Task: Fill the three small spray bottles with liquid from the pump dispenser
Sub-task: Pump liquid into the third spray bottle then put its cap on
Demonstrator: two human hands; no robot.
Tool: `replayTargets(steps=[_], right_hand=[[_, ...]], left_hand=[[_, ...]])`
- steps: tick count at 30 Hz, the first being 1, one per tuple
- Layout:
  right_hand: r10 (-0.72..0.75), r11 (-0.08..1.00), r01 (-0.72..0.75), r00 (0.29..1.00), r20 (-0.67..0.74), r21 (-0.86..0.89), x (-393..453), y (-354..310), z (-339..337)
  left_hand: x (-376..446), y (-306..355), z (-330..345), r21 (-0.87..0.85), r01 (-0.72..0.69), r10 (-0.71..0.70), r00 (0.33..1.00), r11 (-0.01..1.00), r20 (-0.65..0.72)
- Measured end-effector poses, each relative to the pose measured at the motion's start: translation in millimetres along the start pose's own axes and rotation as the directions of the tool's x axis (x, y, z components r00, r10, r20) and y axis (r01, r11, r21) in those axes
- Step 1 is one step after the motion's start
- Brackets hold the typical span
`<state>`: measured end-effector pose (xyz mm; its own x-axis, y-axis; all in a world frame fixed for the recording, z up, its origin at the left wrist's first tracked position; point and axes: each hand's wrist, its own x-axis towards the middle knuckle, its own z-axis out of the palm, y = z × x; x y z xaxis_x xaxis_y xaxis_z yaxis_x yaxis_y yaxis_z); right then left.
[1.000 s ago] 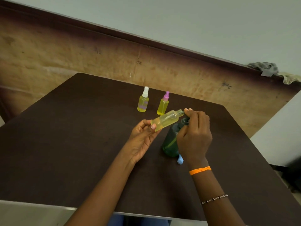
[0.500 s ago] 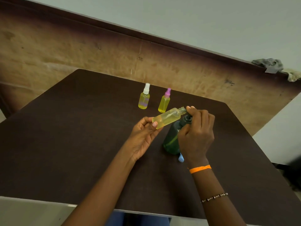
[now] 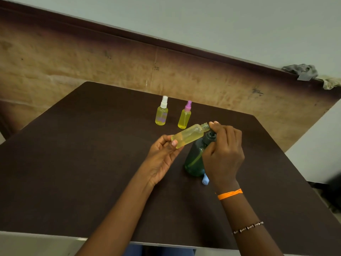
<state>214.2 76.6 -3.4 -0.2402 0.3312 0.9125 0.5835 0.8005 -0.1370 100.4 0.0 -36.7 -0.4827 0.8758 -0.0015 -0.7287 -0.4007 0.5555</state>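
Note:
My left hand point(image 3: 162, 157) pinches the base of an uncapped small bottle point(image 3: 188, 135) with yellow liquid, tilted so its open neck points at the pump head. The dark green pump dispenser point(image 3: 194, 161) stands on the table, and my right hand point(image 3: 223, 154) curls over its dark pump top, hiding the nozzle. Two capped spray bottles with yellow liquid stand behind: one with a white sprayer point(image 3: 162, 113), one with a pink sprayer point(image 3: 184, 116). A light blue cap point(image 3: 205, 180) lies by the dispenser's base, partly hidden by my right wrist.
The dark brown table point(image 3: 83, 163) ends at a pale front edge near me and drops off on the right. A worn brown board point(image 3: 92, 61) leans behind the table. A grey rag point(image 3: 302, 71) sits on the board's top right corner.
Both hands, the tilted bottle and the dispenser keep the same pose. The view has shifted slightly.

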Motion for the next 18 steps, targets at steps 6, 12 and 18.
replayTargets(steps=[6,12,18], right_hand=[[-0.081,0.996,0.083,0.995,0.049,-0.027,12,5,-7],[-0.023,1.0,0.023,1.0,0.014,0.01,4,-1,-3],[0.019,0.999,-0.019,1.0,0.003,0.033,-7,-2,5]], left_hand=[[-1,-1,0,-0.015,-0.002,0.002,1.0,1.0,0.007],[-1,0,1,-0.018,0.015,-0.015,1.0,1.0,0.006],[-1,1,-2,-0.01,0.004,-0.004,1.0,1.0,0.004]])
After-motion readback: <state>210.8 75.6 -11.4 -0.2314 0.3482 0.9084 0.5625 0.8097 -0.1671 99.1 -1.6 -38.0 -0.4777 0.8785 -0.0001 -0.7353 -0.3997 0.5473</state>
